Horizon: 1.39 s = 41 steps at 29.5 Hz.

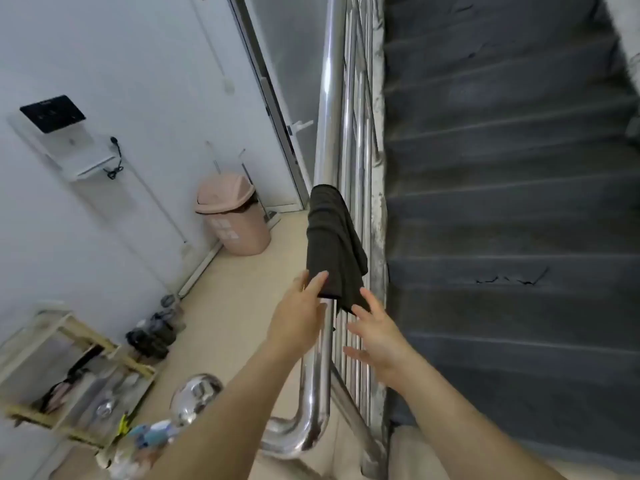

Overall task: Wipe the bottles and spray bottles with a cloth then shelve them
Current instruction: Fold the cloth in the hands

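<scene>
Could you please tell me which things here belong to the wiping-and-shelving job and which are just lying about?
For the job: dark cloth draped over the handrail; left hand at its lower edge; right hand beside it; wooden-framed rack; blurred spray bottle.
Lying about: pink swing-lid bin; shoes by the wall; wall unit; stairs.

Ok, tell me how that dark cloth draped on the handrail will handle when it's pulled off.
Probably floppy: the dark cloth drapes over the handrail in soft folds, so it should sag when lifted. Likely light: it hangs thin. It may slide off easily, since the rail looks polished.
</scene>
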Motion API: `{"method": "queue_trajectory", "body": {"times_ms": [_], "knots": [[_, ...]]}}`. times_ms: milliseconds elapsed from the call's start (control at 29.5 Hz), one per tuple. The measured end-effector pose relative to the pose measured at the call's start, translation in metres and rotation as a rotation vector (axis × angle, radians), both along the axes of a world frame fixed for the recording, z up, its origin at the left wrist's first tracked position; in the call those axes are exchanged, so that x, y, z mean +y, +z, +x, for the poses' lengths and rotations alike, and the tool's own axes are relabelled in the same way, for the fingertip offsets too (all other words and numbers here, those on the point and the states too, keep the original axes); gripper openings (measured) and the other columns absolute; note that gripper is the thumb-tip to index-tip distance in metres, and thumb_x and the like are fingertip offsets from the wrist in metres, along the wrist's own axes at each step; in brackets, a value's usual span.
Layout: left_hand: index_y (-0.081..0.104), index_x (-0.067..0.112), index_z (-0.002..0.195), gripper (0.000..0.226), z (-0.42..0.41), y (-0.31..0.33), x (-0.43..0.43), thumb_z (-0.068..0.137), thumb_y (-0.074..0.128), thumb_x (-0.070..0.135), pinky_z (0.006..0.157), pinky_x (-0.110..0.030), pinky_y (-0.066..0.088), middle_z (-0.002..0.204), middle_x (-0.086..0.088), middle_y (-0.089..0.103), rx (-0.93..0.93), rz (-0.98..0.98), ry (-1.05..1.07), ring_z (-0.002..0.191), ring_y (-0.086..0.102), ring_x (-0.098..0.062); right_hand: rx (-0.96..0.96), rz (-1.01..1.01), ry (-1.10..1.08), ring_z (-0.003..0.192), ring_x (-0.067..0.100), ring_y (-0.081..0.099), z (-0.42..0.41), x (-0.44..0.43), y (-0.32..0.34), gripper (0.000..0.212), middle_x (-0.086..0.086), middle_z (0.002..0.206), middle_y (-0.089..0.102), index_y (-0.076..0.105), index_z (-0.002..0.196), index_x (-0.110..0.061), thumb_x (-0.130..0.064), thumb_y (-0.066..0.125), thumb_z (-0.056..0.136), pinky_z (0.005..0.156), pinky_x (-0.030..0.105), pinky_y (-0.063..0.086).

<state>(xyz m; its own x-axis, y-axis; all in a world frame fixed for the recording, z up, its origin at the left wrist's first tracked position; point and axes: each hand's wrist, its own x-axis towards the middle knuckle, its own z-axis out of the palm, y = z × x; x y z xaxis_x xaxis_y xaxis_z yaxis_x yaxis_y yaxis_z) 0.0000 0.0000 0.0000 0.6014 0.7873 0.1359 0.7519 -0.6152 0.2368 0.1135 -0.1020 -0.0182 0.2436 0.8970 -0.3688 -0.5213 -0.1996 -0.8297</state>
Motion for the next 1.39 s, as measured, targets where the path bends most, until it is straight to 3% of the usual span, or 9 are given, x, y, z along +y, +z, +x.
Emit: {"method": "queue_trajectory", "body": {"times_ms": [203, 339, 440, 542, 644, 847, 1084, 1254, 1389], "knots": [[0.067, 0.015, 0.114, 0.033, 0.007, -0.052, 0.05, 0.081, 0.073, 0.011, 0.077, -0.031, 0.049, 0.108, -0.005, 0.064, -0.227, 0.012, 0.051, 0.091, 0.063, -0.024, -0.412, -0.032, 0.021, 0.136, 0.023, 0.043, 0.008, 0.108, -0.025, 0.082, 0.004, 0.154, 0.035, 0.018, 0.153, -0.037, 0.006, 0.05, 0.091, 0.106, 0.045, 0.045], [0.064, 0.019, 0.088, 0.009, 0.005, -0.053, 0.064, 0.091, 0.063, 0.01, 0.072, -0.028, 0.041, 0.084, 0.004, 0.062, -0.392, -0.105, 0.049, 0.08, 0.056, -0.014, -0.922, -0.091, -0.019, 0.095, 0.023, 0.065, 0.029, 0.122, -0.031, 0.027, 0.011, 0.093, 0.067, 0.065, 0.12, -0.007, -0.013, 0.058, 0.095, 0.087, 0.035, 0.051], [0.054, 0.023, 0.084, 0.02, 0.004, -0.009, 0.078, 0.102, 0.048, 0.019, 0.066, -0.02, 0.04, 0.072, 0.01, 0.054, -0.57, -0.469, 0.053, 0.067, 0.049, 0.002, -0.716, 0.1, 0.014, 0.079, 0.013, 0.065, 0.059, 0.117, 0.008, 0.021, 0.007, 0.081, 0.068, 0.072, 0.087, -0.013, -0.021, 0.057, 0.098, 0.074, 0.033, 0.049], [0.061, 0.016, 0.088, 0.024, 0.013, 0.052, 0.093, 0.103, 0.046, 0.028, 0.07, -0.027, 0.047, 0.076, 0.0, 0.061, -0.939, -0.772, 0.182, 0.074, 0.057, -0.011, -0.584, 0.204, 0.458, 0.109, -0.005, 0.055, 0.085, 0.112, 0.048, 0.042, -0.012, 0.122, 0.056, 0.051, 0.13, -0.039, -0.046, 0.062, 0.09, 0.088, 0.02, 0.047], [0.065, 0.008, 0.094, 0.029, 0.034, 0.097, 0.096, 0.093, 0.061, 0.037, 0.063, -0.033, 0.055, 0.077, -0.01, 0.068, -1.092, -1.058, 0.19, 0.071, 0.068, -0.02, -0.667, 0.249, 0.636, 0.116, -0.015, 0.048, 0.073, 0.116, 0.064, 0.088, -0.028, 0.133, 0.044, 0.018, 0.144, -0.053, -0.029, 0.076, 0.083, 0.088, 0.011, 0.047], [0.074, 0.014, 0.102, 0.027, 0.031, 0.149, 0.105, 0.085, 0.057, 0.002, 0.066, -0.029, 0.058, 0.077, -0.008, 0.064, -1.308, -0.96, 0.182, 0.069, 0.062, -0.019, -0.238, 0.181, 0.371, 0.098, 0.017, 0.071, 0.065, 0.125, 0.063, 0.025, -0.002, 0.103, 0.075, 0.064, 0.12, -0.029, -0.02, 0.054, 0.098, 0.074, 0.03, 0.057], [0.076, 0.018, 0.098, 0.031, 0.006, 0.154, 0.091, 0.102, 0.046, 0.014, 0.065, -0.031, 0.058, 0.083, -0.008, 0.072, -1.258, -0.794, 0.387, 0.071, 0.067, -0.018, -1.397, 0.22, -0.128, 0.1, 0.016, 0.049, 0.093, 0.151, 0.11, 0.036, 0.003, 0.113, 0.056, 0.057, 0.132, -0.029, -0.036, 0.039, 0.102, 0.087, 0.035, 0.043], [0.062, 0.008, 0.116, 0.028, -0.022, 0.168, 0.075, 0.1, 0.04, 0.004, 0.078, -0.033, 0.059, 0.087, -0.013, 0.069, -1.802, -0.962, 0.166, 0.079, 0.069, -0.021, -0.806, 0.631, 0.418, 0.106, 0.001, 0.058, 0.019, 0.139, 0.159, 0.074, -0.018, 0.111, 0.059, 0.034, 0.144, -0.047, -0.074, 0.053, 0.078, 0.093, 0.029, 0.05], [0.06, 0.003, 0.121, 0.038, -0.084, 0.186, 0.065, 0.088, 0.046, -0.011, 0.084, -0.028, 0.057, 0.101, -0.013, 0.072, -1.623, -0.69, 0.037, 0.098, 0.071, -0.022, -0.743, 0.8, 0.333, 0.105, 0.003, 0.063, -0.057, 0.158, 0.161, 0.041, -0.014, 0.111, 0.066, 0.05, 0.127, -0.034, -0.027, 0.068, 0.09, 0.092, 0.026, 0.053]]}}
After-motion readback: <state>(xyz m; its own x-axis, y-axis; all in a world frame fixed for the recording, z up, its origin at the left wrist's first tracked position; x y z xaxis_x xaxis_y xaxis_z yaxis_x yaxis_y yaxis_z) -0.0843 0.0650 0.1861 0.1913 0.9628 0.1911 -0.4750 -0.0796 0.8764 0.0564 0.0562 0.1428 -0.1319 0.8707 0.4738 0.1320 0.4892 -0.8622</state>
